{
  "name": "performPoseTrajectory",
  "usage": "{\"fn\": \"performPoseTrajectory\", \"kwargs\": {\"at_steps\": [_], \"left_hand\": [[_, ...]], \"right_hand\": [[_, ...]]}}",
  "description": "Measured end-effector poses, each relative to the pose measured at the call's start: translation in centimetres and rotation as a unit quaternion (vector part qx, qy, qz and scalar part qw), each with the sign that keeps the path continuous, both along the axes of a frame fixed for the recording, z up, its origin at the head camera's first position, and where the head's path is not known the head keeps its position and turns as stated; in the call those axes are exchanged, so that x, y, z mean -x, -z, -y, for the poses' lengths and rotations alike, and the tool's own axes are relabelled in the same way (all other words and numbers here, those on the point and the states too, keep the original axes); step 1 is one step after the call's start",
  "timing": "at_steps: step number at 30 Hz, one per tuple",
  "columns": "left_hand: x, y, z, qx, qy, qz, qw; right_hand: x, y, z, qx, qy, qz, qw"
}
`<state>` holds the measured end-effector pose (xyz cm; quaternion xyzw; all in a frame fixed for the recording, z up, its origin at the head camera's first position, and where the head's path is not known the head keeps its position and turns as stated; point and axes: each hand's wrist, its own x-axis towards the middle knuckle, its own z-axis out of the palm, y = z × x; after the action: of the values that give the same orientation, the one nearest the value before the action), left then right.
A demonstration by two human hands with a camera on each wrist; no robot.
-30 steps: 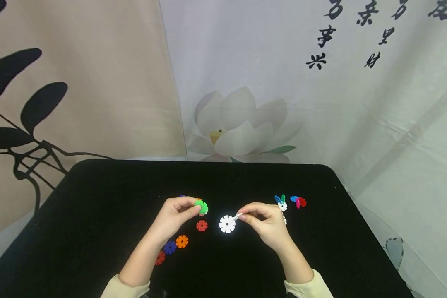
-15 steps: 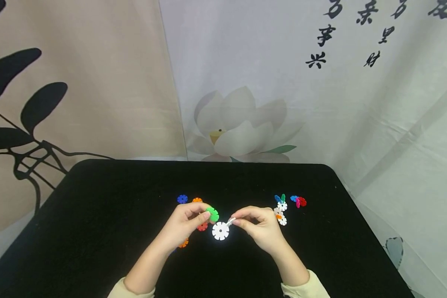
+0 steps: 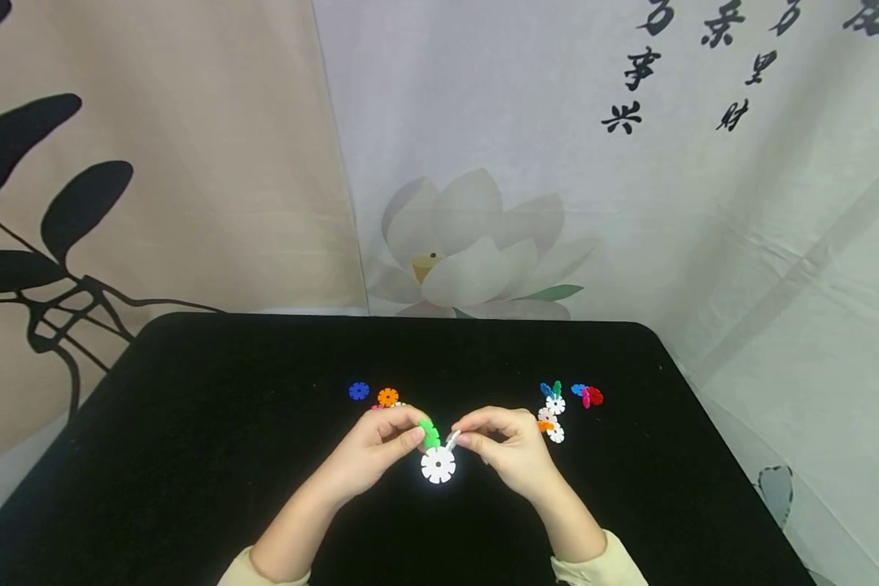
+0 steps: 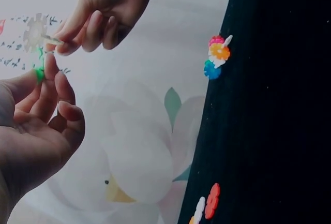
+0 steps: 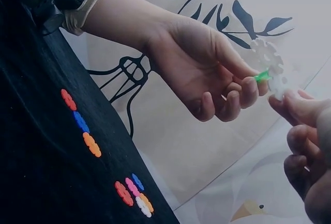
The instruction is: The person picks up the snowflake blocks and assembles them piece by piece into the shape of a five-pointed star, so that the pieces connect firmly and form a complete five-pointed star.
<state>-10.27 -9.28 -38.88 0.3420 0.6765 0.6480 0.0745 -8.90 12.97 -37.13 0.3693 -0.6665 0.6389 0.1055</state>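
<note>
Above the black table, my left hand (image 3: pixel 377 452) pinches a green notched plastic disc (image 3: pixel 430 434) between thumb and fingers. My right hand (image 3: pixel 509 448) pinches a white notched disc (image 3: pixel 452 439), seen nearly edge-on, which is joined to another white disc (image 3: pixel 438 465) facing the head camera. The green disc meets the upper edge of that facing white disc; whether their slots are interlocked I cannot tell. In the right wrist view, the green disc (image 5: pixel 262 76) lies right beside the white pair. Fingertips partly cover the green disc and the edge-on white one.
Behind my left hand lie a blue disc (image 3: pixel 359 391) and an orange disc (image 3: pixel 388 396). Red (image 5: pixel 68 100), blue (image 5: pixel 81 121) and orange (image 5: pixel 92 144) discs form a row. Beyond my right hand are a joined white cluster (image 3: pixel 554 404) and a blue, pink and red cluster (image 3: pixel 593 396).
My left hand has moved right and down with the green disc, bringing it against the white discs. My right hand has shifted slightly left and down with the white pair.
</note>
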Motion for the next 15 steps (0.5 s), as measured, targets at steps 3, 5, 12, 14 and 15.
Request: {"fn": "performPoseTrajectory", "kwargs": {"at_steps": [3,5,12,14,15], "left_hand": [[0.0,0.0,-0.2,-0.009,-0.008,0.002,0.9999],[0.1,0.1,-0.3,-0.017,-0.016,0.003,0.9997],[-0.1,0.4,-0.5,-0.044,-0.002,0.001,0.9990],[-0.1,0.4,-0.5,-0.045,0.002,-0.001,0.9990],[-0.1,0.4,-0.6,-0.044,0.001,-0.002,0.9990]], "right_hand": [[0.2,0.2,0.0,0.002,0.002,0.003,1.0000],[0.5,0.7,-0.1,0.001,0.008,0.009,0.9999],[0.7,1.5,-0.2,-0.006,0.017,0.023,0.9996],[0.6,1.4,-0.2,-0.005,0.016,0.018,0.9997],[0.6,1.3,-0.1,-0.005,0.018,0.015,0.9997]]}}
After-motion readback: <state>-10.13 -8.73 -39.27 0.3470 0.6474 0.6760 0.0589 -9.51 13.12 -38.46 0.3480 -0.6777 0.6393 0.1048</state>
